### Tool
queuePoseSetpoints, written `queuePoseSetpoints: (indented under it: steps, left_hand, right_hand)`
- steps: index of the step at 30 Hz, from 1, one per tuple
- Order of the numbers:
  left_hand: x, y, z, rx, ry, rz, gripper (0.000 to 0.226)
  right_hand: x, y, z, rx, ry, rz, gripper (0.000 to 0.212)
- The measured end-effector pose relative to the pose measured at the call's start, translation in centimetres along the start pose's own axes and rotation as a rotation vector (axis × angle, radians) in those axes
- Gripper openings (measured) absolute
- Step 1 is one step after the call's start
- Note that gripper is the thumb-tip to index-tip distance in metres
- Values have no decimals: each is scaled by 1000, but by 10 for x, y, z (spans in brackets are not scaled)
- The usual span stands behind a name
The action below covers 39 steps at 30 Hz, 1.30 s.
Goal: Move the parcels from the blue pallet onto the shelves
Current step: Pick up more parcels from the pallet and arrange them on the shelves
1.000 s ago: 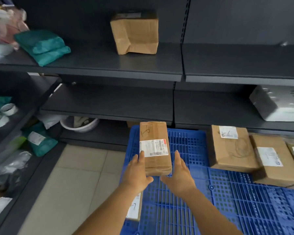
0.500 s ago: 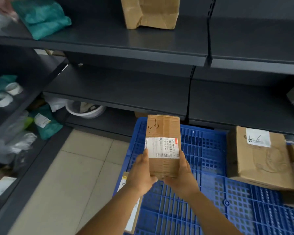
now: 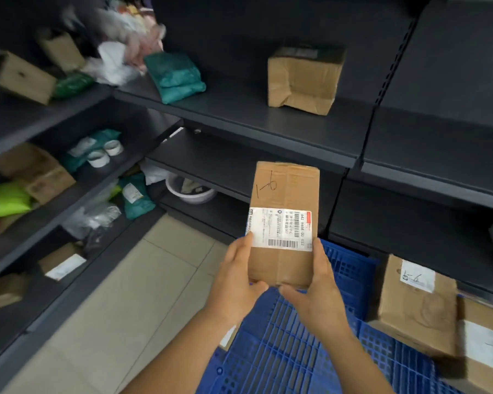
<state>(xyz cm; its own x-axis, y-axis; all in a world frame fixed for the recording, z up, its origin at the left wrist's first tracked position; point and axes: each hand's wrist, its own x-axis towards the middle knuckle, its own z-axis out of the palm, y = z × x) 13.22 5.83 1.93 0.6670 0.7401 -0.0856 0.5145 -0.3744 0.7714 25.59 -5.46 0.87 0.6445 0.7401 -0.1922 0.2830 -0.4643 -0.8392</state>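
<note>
I hold a narrow brown cardboard parcel (image 3: 285, 194) with a white barcode label and a handwritten mark, raised above the blue pallet (image 3: 296, 351) in front of the dark shelves (image 3: 268, 132). My left hand (image 3: 236, 282) grips its lower left side and my right hand (image 3: 316, 291) grips its lower right side. Two more brown parcels (image 3: 416, 305) with white labels lie on the pallet at the right. Another parcel's edge (image 3: 228, 336) shows under my left wrist.
A dented brown box (image 3: 302, 81) and a teal bag (image 3: 174, 78) sit on the upper shelf. The left shelving holds boxes, bags, tape rolls (image 3: 106, 153) and a bright green bag (image 3: 7, 199). A white basin (image 3: 191, 191) sits low. Beige floor tiles (image 3: 131, 294) lie left of the pallet.
Both hands closed on the parcel and lifted it off the pallet, up toward the shelves. My view has risen and swung left, showing more of the left shelving.
</note>
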Motion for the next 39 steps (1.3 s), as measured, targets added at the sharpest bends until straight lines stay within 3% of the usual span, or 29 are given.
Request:
queuePoseSetpoints:
  steps: [6,13,31,39]
  left_hand:
    - [-62,16,-83,-40,245,17,93]
    - [-141,-1,-193,32,501,-22,90]
    - [-423,-121,-481,148,969,-222,85]
    - [-502,-158,-564,247,1123,-315,78]
  right_hand:
    - [-40,-88,9,50,-89,-222,109]
    - [-87,-194,63,-2,-207,-442,104]
    - [-305,-436,337,100,-505,-847,102]
    - [-363,-510,425,114,-603,-1015,83]
